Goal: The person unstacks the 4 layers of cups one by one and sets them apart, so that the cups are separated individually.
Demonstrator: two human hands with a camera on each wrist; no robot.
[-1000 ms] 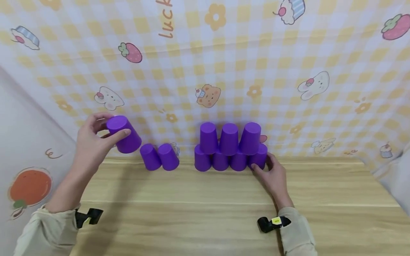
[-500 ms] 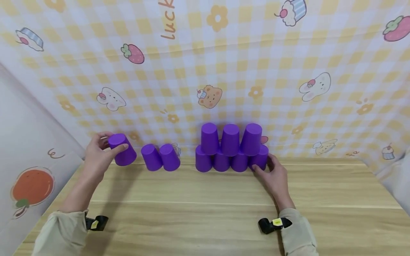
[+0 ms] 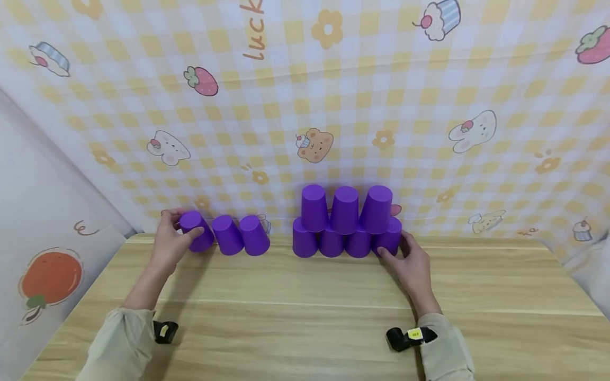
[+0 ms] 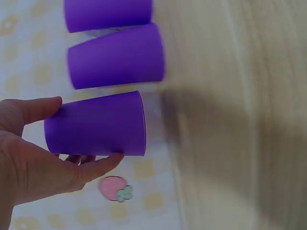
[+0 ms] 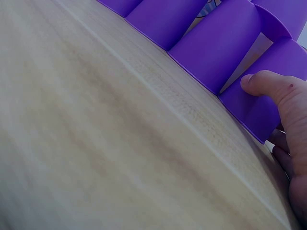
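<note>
My left hand (image 3: 172, 241) grips an upside-down purple cup (image 4: 96, 124) between thumb and fingers, close over the table's back part. Just right of it in the head view, two more inverted cups stand side by side, one (image 3: 227, 235) next to the other (image 3: 254, 235). Farther right is a two-level stack of inverted purple cups, with three cups on top, the middle one (image 3: 344, 210) among them, over a longer bottom row. My right hand (image 3: 411, 264) holds the rightmost bottom cup (image 5: 259, 103), its thumb on the front and its other fingers partly hidden behind.
The wooden table (image 3: 286, 317) ends at a wall hung with a yellow checked cloth (image 3: 267, 100) close behind the cups. A white side panel (image 3: 38, 185) rises at the left. Each sleeve carries a black wrist camera, the left one (image 3: 165, 332) and the right one (image 3: 407, 337).
My left hand has lowered its cup and brought it right, from above the table to beside the two standing cups. The right hand stays at the stack's right end.
</note>
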